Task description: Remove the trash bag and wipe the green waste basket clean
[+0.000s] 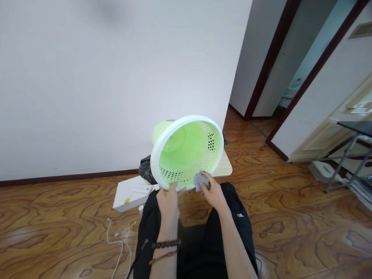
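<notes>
A light green plastic basket (186, 145) with a pale rim and rows of holes is tilted on its side, its mouth turned towards me. My left hand (169, 199) grips the near lower rim, thumb inside and fingers underneath. In my right hand (213, 192) is a crumpled grey cloth (200, 180), pressed against the rim at the lower right. The fingers of that hand are closed around the cloth. The basket's far underside is hidden from me.
A black plastic bag (145, 170) and a white box (130, 192) lie left of the basket. Behind it is a pale wooden board (225, 166). White cables (122, 242) run over the wooden floor. A metal-legged table (356, 130) stands at right; a white wall (87, 85) rises ahead.
</notes>
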Demonstrator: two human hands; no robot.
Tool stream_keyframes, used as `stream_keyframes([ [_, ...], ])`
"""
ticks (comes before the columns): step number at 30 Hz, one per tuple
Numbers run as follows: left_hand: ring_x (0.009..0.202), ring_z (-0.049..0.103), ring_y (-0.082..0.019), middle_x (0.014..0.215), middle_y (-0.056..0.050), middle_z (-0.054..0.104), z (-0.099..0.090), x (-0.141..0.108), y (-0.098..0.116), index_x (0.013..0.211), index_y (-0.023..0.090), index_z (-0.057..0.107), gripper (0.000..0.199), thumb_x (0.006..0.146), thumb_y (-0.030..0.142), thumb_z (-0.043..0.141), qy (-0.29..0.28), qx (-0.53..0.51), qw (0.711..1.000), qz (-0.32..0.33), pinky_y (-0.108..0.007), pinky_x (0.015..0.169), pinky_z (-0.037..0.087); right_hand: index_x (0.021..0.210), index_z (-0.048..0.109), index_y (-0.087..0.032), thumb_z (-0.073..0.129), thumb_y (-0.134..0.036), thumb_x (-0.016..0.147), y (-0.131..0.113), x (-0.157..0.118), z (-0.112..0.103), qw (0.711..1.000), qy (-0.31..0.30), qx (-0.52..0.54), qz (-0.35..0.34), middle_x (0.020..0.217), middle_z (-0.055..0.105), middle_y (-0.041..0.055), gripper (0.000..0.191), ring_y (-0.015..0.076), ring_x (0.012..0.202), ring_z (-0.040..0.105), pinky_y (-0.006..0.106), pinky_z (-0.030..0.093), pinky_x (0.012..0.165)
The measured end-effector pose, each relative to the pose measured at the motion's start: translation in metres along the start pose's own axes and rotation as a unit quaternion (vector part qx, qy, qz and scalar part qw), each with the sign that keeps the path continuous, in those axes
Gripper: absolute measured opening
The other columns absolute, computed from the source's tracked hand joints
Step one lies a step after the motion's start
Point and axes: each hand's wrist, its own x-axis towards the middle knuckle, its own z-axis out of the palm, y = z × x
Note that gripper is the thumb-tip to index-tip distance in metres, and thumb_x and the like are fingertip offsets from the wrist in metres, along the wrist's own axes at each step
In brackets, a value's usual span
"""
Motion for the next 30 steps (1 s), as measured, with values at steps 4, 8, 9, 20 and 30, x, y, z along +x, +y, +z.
stream_keyframes([
  [4, 0.079, 0.063, -0.019, 0.096, -0.010, 0.066, 0.001, -0.001, 0.001, 0.088, 0.007, 0.063, 0.030, 0.061, 0.016, 0.068, 0.004, 0.002, 1.000, -0.005, -0.040, 0.065, 0.060, 0.109, 0.061, -0.021, 0.049, -0.031, 0.079, 0.001, 0.002, 0.000, 0.998, 0.024, 0.048, 0.016, 0.076, 0.065, 0.0012, 0.034, 0.0145, 0.052, 0.057, 0.029, 0.049, 0.055],
  [8, 0.078, 0.063, -0.019, 0.094, -0.010, 0.065, 0.002, -0.003, 0.001, 0.089, 0.006, 0.063, 0.031, 0.061, 0.016, 0.068, 0.007, -0.003, 1.000, -0.002, -0.040, 0.065, 0.060, 0.104, 0.064, -0.018, 0.055, -0.030, 0.076, 0.000, 0.006, -0.004, 0.993, 0.095, 0.058, -0.024, 0.086, 0.068, 0.0041, 0.032, 0.0160, 0.067, 0.060, 0.028, 0.050, 0.062],
  [9, 0.077, 0.063, -0.019, 0.093, -0.010, 0.065, 0.003, -0.003, 0.001, 0.090, 0.006, 0.063, 0.031, 0.061, 0.016, 0.068, 0.008, -0.002, 1.000, 0.000, -0.040, 0.065, 0.060, 0.104, 0.063, -0.017, 0.056, -0.030, 0.075, -0.001, 0.006, -0.005, 0.992, 0.108, 0.063, -0.023, 0.086, 0.068, 0.0044, 0.033, 0.0162, 0.068, 0.061, 0.028, 0.050, 0.063],
  [20, 0.074, 0.065, -0.020, 0.095, -0.012, 0.066, 0.004, -0.005, 0.000, 0.091, 0.005, 0.063, 0.033, 0.061, 0.019, 0.068, 0.003, 0.004, 1.000, -0.003, -0.042, 0.065, 0.060, 0.096, 0.063, -0.014, 0.057, -0.041, 0.078, -0.005, 0.006, 0.003, 0.956, 0.261, 0.132, 0.009, 0.086, 0.069, 0.0072, 0.032, 0.0198, 0.079, 0.064, 0.032, 0.050, 0.075],
  [30, 0.073, 0.064, -0.020, 0.090, -0.010, 0.066, 0.008, -0.007, 0.009, 0.089, 0.004, 0.063, 0.033, 0.059, 0.018, 0.068, 0.004, 0.012, 1.000, -0.009, -0.042, 0.064, 0.060, 0.115, 0.041, -0.018, 0.077, -0.033, 0.058, 0.003, 0.010, 0.017, 0.904, 0.288, 0.295, 0.116, 0.108, 0.063, 0.0115, 0.069, 0.0205, 0.087, 0.064, 0.031, 0.053, 0.068],
])
